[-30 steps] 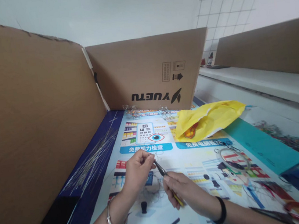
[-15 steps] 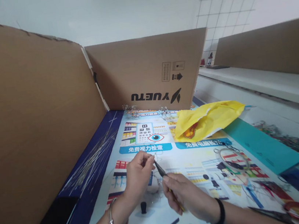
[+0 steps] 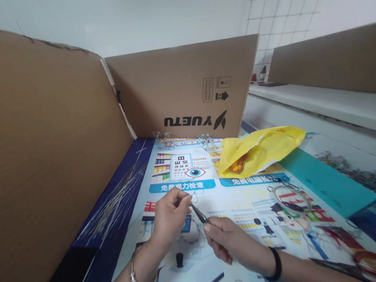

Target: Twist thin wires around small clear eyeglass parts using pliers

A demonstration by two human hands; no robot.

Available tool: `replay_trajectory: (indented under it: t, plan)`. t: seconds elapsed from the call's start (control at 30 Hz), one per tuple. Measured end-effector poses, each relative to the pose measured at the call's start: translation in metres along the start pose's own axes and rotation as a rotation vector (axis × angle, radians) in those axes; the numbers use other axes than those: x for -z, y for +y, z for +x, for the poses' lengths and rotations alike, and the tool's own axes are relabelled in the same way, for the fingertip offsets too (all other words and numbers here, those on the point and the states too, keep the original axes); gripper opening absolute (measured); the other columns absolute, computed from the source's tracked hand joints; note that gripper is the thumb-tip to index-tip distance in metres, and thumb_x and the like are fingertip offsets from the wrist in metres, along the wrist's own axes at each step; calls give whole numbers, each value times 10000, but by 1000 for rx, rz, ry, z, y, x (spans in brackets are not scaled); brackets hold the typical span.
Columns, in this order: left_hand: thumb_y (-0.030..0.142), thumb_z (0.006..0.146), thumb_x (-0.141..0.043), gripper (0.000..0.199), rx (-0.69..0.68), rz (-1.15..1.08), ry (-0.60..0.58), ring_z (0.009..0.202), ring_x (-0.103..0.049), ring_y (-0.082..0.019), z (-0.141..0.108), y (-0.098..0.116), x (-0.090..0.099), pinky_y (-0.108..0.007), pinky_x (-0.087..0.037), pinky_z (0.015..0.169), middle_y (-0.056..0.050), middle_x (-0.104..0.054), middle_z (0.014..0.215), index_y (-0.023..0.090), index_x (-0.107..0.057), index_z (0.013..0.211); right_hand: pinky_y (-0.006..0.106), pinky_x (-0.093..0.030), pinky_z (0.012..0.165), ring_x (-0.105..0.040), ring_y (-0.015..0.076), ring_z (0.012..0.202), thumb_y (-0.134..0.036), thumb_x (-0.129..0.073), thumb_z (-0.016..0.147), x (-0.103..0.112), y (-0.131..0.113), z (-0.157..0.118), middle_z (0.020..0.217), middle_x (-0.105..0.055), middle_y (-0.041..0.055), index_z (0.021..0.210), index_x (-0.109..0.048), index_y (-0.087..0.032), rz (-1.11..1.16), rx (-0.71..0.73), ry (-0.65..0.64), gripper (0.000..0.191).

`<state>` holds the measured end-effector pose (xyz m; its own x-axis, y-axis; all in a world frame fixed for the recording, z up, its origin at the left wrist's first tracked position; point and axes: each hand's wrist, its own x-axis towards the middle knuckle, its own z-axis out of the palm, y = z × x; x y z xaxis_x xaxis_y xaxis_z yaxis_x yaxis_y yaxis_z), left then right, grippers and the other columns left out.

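The grip of the right hand (image 3: 230, 240) is closed round the pliers (image 3: 200, 214) above the printed sheet (image 3: 196, 275), and the left hand (image 3: 169, 217) is pinched together at their tips (on what, one cannot tell), so a slip from a loosened hold could nip its fingers.

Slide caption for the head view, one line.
Right hand holding pliers, tip at the pinched left hand, over an eye-test poster.
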<state>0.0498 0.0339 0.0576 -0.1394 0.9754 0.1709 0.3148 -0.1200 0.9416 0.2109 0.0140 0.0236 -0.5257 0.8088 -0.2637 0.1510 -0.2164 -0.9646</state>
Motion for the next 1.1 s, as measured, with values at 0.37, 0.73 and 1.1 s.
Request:
replay_trajectory:
  t: [0.37, 0.73, 1.1]
  plan:
    - [310, 742, -558, 169, -19, -6, -62, 511, -559, -125, 4, -5, 6, -217, -418, 505, 28, -570, 561, 184, -538, 630, 199, -251, 425, -360, 63, 425, -403, -391, 857, 10, -5, -2, 472, -418, -49, 602, -357, -199, -440, 115, 42, 328]
    - [257, 757, -523, 144, -153, 330, -92, 515, -523, -122, 9, -4, 12, -217, -352, 529, 38, -562, 532, 198, -553, 629, 216, -256, 500, -384, 86, 545, -390, -392, 856, 32, -13, 4, 576, -416, -37, 621, -375, -190, -746, 177, -55, 309]
    - [230, 832, -427, 162, -359, 868, -222, 667, -591, -193, -5, 3, 3, -245, -309, 545, -43, -657, 730, 227, -584, 796, 220, -351, 565, -437, 104, 623, -336, -526, 781, 29, -28, 15, 680, -505, -25, 788, -515, -188, -459, 301, 185, 148]
